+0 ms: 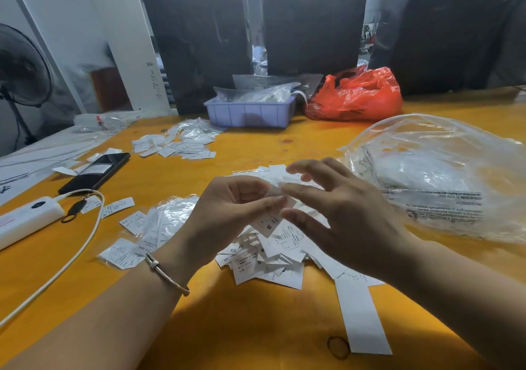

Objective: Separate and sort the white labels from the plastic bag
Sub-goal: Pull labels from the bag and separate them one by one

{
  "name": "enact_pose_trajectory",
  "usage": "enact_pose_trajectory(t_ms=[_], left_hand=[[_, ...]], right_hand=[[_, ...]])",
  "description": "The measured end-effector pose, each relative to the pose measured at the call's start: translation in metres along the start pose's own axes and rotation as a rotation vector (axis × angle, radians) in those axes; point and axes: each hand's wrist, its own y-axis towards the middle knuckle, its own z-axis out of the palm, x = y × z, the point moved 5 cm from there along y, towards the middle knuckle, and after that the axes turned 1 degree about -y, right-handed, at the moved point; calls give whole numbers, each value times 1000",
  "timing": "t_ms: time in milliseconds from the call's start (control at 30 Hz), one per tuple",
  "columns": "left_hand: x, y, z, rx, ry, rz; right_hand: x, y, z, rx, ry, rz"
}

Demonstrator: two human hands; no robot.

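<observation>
Smooth orange table [284,327]. Right of the label pile [273,258], a crinkled clear plastic bag [444,181], bulging with white contents. The pile: flat rectangular white slips, printed. Above it, left hand [227,213] pinches one label [269,224]; right hand [338,213] spread, empty.

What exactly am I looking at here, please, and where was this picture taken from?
There is no machine: a head-worn camera looks down on a person's two bare hands over an orange table. The left hand pinches a small white label above a loose pile of labels. The right hand hovers beside it with fingers spread, holding nothing. To the right lies a large clear plastic bag. Further back sit a purple tray and a red bag; left, a phone.
</observation>
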Motion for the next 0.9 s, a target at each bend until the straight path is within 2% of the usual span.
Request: enact_pose_trajectory(t_ms=[167, 233, 300, 467, 567, 633, 700, 767, 833, 900], left_hand=[[3, 2, -1, 6, -11, -14], [5, 2, 0, 25, -12, -24], [6, 3, 0, 43, -10, -29], [3, 4, -6, -12, 24, 8], [-2, 5, -21, -66, 110, 20], [0, 8, -42, -176, 242, -1], [8, 9, -68, -333, 458, -70], [22, 9, -90, -416, 624, -208], [36, 8, -106, -422, 682, -374], [45, 6, -115, -390, 740, -463]], right_hand=[[-16, 0, 4, 4, 460, 269], [-19, 0, 5, -4, 614, 315], [-20, 1, 4, -9, 656, 316], [-19, 1, 10, 47, 627, 269], [-28, 0, 9, -16, 613, 289], [-38, 0, 6, -76, 566, 316], [-49, -2, 3, -117, 471, 343], [-61, -4, 3, -134, 383, 378], [-71, -6, 3, -134, 336, 409], [-79, -7, 3, -131, 303, 437]])
